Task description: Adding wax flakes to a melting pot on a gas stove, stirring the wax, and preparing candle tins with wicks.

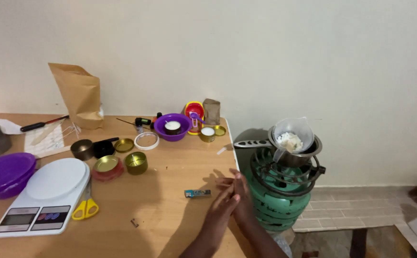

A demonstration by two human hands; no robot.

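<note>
**Hands pressed together at the surface edge**

Meeting palm to palm, the left hand [220, 210] and right hand [243, 200] rest at the surface [170, 224] edge, fingers [228, 181] straight, grasping nothing. Just left lies a small blue lighter [197, 193]. Farther left sit scissors [85, 209] and a scale [46, 196]. Beyond, right, a pot [294, 148] holding a cup tops the green cylinder [275, 200].

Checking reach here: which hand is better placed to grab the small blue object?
Probably left: the left hand lies nearest the blue object; the right hand sits behind it, nearer the table edge.
</note>
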